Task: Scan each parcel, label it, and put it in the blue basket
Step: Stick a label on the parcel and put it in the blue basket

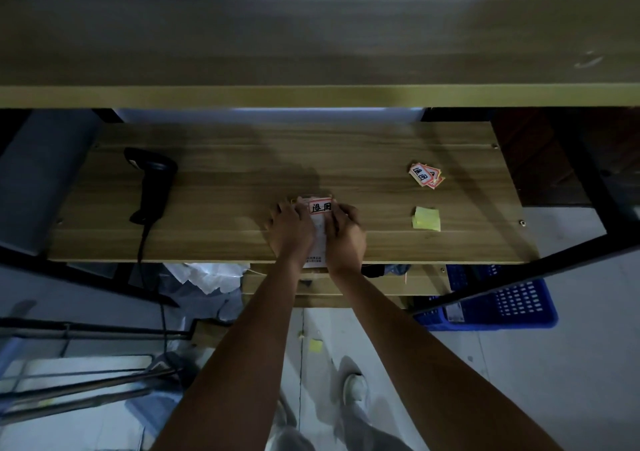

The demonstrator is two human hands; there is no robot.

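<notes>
Two hands, left hand [290, 226] and right hand [345, 229], press a red label [320, 207] onto the parcel [320, 242] mid-frame on the counter [242, 187]. It looks light and soft; hold its edges.

The desk [242, 173] is light brown wood with darker grain streaks running lengthwise. Between the hands [317, 228] lies a white parcel [320, 242] with small dark print, topped by a white label [320, 207] bordered in red-orange with bold black characters. Well to the right of the hands sit more labels [425, 175] in the same red, white and black, and nearer, pale yellow slips [426, 218]. Far left of the hands, the scanner [152, 187] is black. Below right, the basket [502, 303] is bright blue with a grid of pale openings
</notes>
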